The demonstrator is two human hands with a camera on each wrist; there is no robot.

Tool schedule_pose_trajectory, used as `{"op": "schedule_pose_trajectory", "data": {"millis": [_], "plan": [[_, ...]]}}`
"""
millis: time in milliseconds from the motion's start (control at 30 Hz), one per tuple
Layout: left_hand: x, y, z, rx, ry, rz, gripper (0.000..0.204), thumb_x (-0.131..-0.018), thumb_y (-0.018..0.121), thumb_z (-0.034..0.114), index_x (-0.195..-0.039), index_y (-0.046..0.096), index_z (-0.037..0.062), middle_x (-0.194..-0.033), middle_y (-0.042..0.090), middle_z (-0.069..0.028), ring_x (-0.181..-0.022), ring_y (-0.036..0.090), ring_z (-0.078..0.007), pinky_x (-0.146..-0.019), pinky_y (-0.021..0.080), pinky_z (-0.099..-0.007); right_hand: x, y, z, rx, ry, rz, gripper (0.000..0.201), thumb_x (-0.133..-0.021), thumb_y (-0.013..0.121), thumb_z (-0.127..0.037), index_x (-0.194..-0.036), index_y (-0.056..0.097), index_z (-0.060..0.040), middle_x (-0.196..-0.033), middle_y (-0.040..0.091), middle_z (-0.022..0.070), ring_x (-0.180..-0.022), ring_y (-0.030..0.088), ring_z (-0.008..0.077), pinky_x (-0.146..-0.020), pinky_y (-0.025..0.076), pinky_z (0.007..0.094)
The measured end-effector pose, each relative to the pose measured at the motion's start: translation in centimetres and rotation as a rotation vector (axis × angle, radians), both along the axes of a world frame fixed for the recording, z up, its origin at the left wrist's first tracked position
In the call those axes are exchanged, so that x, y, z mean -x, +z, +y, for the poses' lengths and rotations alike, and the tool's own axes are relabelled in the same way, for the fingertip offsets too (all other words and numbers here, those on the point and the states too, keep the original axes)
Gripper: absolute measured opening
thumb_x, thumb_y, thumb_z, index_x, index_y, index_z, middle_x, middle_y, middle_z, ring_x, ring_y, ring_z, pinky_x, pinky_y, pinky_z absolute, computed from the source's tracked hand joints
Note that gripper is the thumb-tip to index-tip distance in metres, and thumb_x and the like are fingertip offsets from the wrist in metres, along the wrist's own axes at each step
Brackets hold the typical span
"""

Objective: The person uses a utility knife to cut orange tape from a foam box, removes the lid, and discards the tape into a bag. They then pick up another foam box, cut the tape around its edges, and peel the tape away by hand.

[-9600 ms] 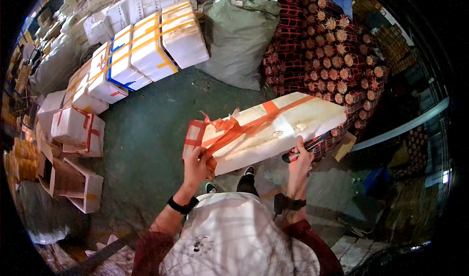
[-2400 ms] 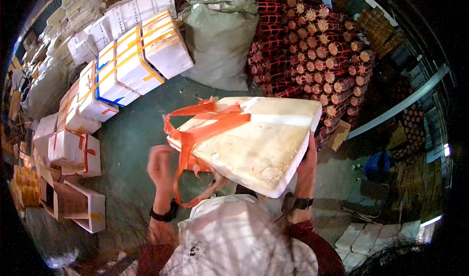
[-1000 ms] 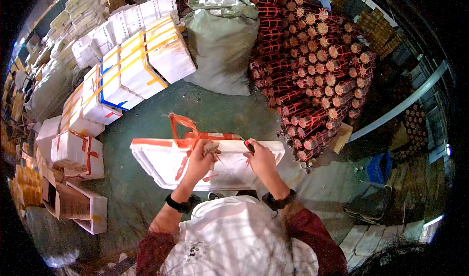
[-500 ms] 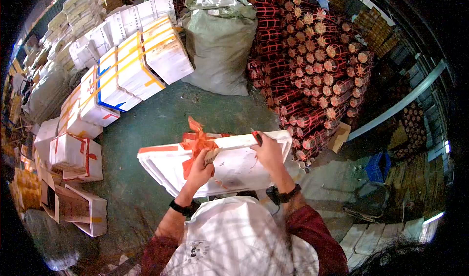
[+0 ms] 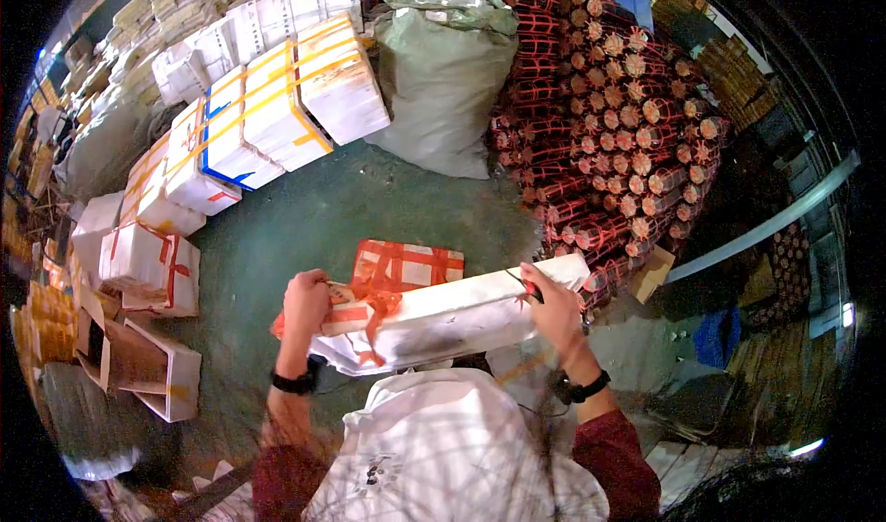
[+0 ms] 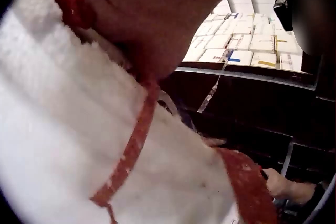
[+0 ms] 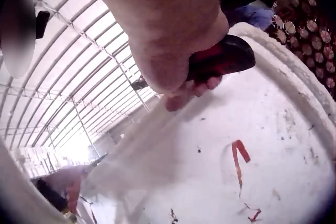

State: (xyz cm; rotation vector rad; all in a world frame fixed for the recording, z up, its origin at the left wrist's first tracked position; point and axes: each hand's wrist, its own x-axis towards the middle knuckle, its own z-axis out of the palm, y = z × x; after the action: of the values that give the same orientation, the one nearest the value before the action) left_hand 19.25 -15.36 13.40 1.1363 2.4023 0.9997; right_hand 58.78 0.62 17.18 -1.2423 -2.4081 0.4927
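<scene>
A white foam box lid (image 5: 461, 326) with red tape (image 5: 380, 308) loose and crumpled near its left end is held up in front of the body, its hollow side toward me. My left hand (image 5: 306, 305) grips the lid's left end, fingers curled over the taped edge. At the other end my right hand (image 5: 558, 317) grips a red-and-black utility knife (image 7: 226, 58) while its fingers bear on the lid's upper edge. The right wrist view shows a curled scrap of red tape (image 7: 239, 155) on the lid's inner face.
A red-taped white foam piece (image 5: 445, 265) lies beyond the lid. Taped foam boxes (image 5: 277, 107) line the left, a stuffed green sack (image 5: 443, 88) stands ahead, and red-netted bundles (image 5: 628, 134) are piled at right. An open box (image 5: 171, 374) lies at lower left.
Left hand has moved from the tape at the lid's middle to its left end. The lid's right end has swung up and right with the right hand, which keeps the knife.
</scene>
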Motion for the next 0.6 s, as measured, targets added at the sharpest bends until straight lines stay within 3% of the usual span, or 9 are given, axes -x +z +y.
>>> {"op": "schedule_pose_trajectory", "data": {"millis": [100, 167, 200, 300, 400, 500, 600], "plan": [[2.4, -1.7, -0.8, 0.086, -0.070, -0.049, 0.020, -0.078, 0.052, 0.008, -0.082, 0.067, -0.0044, -0.069, 0.063, -0.0242, -0.069, 0.069, -0.0296, -0.065, 0.052, -0.0392, -1.2, -0.7, -0.4, -0.116, 0.024, 0.075, 0.051, -0.077, 0.066, -0.002, -0.126, 0.057, -0.0127, -0.126, 0.066, 0.0046, -0.099, 0.069, 0.0274, -0.081, 0.056, 0.0369], [4.2, -4.0, -1.0, 0.126, -0.108, -0.066, 0.019, -0.079, 0.054, 0.008, -0.086, 0.069, -0.0004, -0.073, 0.067, -0.0201, -0.071, 0.069, -0.0355, -0.066, 0.052, -0.0427, -1.8, -1.3, -0.4, -0.224, 0.080, 0.111, 0.048, -0.074, 0.064, 0.002, -0.120, 0.059, -0.0099, -0.127, 0.066, 0.0052, -0.098, 0.070, 0.0268, -0.081, 0.056, 0.0368], [4.2, -3.3, -0.8, 0.142, -0.129, -0.076, 0.019, -0.079, 0.055, 0.009, -0.089, 0.071, 0.0016, -0.075, 0.069, -0.0180, -0.071, 0.068, -0.0385, -0.066, 0.053, -0.0445, -1.9, -1.5, -0.4, -0.282, 0.107, 0.128, 0.046, -0.073, 0.063, 0.004, -0.117, 0.060, -0.0085, -0.127, 0.066, 0.0055, -0.098, 0.070, 0.0265, -0.081, 0.056, 0.0368], [3.5, 0.1, -0.6, 0.175, -0.288, -0.551, 0.025, -0.083, 0.065, 0.014, -0.106, 0.070, 0.0052, -0.100, 0.072, -0.0109, -0.093, 0.069, -0.0289, -0.080, 0.053, -0.0419, -1.9, -1.1, -0.8, -0.386, 0.129, 0.153, 0.041, -0.070, 0.066, 0.003, -0.110, 0.062, -0.0042, -0.125, 0.066, 0.0121, -0.095, 0.071, 0.0285, -0.076, 0.056, 0.0376], [2.1, 4.2, -1.1, -0.340, -0.653, -0.973, 0.046, -0.086, 0.071, 0.022, -0.128, 0.058, 0.0068, -0.127, 0.060, -0.0057, -0.119, 0.056, -0.0217, -0.097, 0.046, -0.0398, -2.3, -0.2, -1.1, -0.433, 0.215, 0.200, 0.043, -0.067, 0.067, 0.002, -0.110, 0.063, -0.0024, -0.125, 0.066, 0.0146, -0.089, 0.071, 0.0292, -0.071, 0.054, 0.0359], [-0.7, 7.3, -1.0, -0.147, -0.757, -0.687, 0.058, -0.087, 0.071, 0.026, -0.135, 0.049, 0.0025, -0.137, 0.052, -0.0120, -0.133, 0.044, -0.0250, -0.109, 0.037, -0.0402, -2.5, 0.4, -1.7, -0.465, 0.274, 0.216, 0.046, -0.064, 0.069, 0.000, -0.110, 0.064, -0.0013, -0.124, 0.067, 0.0153, -0.080, 0.069, 0.0281, -0.065, 0.052, 0.0343], [-4.6, 4.1, -0.8, -0.054, -1.043, 0.189, 0.068, -0.084, 0.075, 0.030, -0.138, 0.045, 0.0037, -0.122, 0.061, -0.0191, -0.121, 0.055, -0.0360, -0.096, 0.046, -0.0435, -2.8, 0.3, -1.7, -0.491, 0.289, 0.213, 0.047, -0.063, 0.069, -0.003, -0.110, 0.065, -0.0017, -0.124, 0.067, 0.0156, -0.072, 0.066, 0.0267, -0.063, 0.051, 0.0343]]}}
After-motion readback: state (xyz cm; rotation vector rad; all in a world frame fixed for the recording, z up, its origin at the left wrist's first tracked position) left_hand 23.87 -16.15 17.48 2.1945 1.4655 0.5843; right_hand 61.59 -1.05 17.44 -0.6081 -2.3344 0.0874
